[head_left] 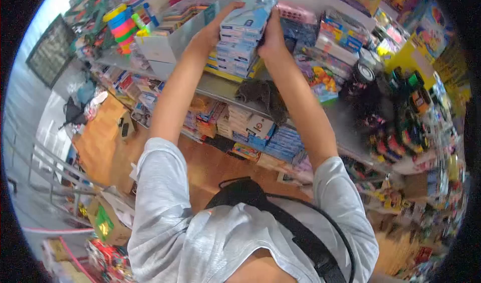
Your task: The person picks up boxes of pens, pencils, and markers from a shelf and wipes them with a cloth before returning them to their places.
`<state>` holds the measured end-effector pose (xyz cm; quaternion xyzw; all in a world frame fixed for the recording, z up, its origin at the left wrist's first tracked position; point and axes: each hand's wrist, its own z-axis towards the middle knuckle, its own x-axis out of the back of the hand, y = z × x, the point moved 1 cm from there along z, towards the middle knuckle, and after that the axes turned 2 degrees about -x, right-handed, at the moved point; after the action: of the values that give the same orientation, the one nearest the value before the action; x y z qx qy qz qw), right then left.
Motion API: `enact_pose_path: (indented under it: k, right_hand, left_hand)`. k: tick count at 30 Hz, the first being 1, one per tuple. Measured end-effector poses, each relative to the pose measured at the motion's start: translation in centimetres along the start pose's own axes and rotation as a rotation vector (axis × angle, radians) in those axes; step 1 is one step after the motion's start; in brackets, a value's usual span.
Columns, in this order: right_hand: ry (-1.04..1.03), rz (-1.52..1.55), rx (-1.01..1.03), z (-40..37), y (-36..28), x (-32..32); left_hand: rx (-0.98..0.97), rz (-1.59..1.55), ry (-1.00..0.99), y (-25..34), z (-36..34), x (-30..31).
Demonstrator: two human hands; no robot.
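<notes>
A stack of small light-blue and white boxes (239, 50) stands on the shelf in front of me, at the top middle of the view. My left hand (211, 34) is against its left side, with the fingers reaching over toward the far top edge. On the opposite side my right hand (272, 38) presses against the upper boxes, its fingers partly hidden behind them. Both hands hold the stack between them. Yellow packaging (225, 74) shows under and around the lowest boxes. A dark crumpled cloth (258, 93) lies at the shelf's front edge, just below the stack.
A white file box (159, 47) and colourful stacked tubs (120, 27) stand to the left. To the right are a pink package (296, 11), boxed goods (343, 35) and a tape roll (366, 71). Lower shelves hold several boxes (283, 142). A cardboard box (107, 218) sits lower left.
</notes>
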<state>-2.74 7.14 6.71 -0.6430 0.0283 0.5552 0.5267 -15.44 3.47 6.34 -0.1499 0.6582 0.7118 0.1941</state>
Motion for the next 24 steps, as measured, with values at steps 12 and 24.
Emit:
enact_pose_path:
  k: [12,24]
  right_hand:
    - [0.152,-0.202,0.451,-11.3,-7.3,-0.7]
    - [0.117,-0.520,0.646,-12.4,-9.8,9.5]
  left_hand:
    - [-0.239,0.230,-0.108,-1.6,-3.1,-15.2]
    - [-0.858,0.546,-0.398,-10.7,5.2,-12.6]
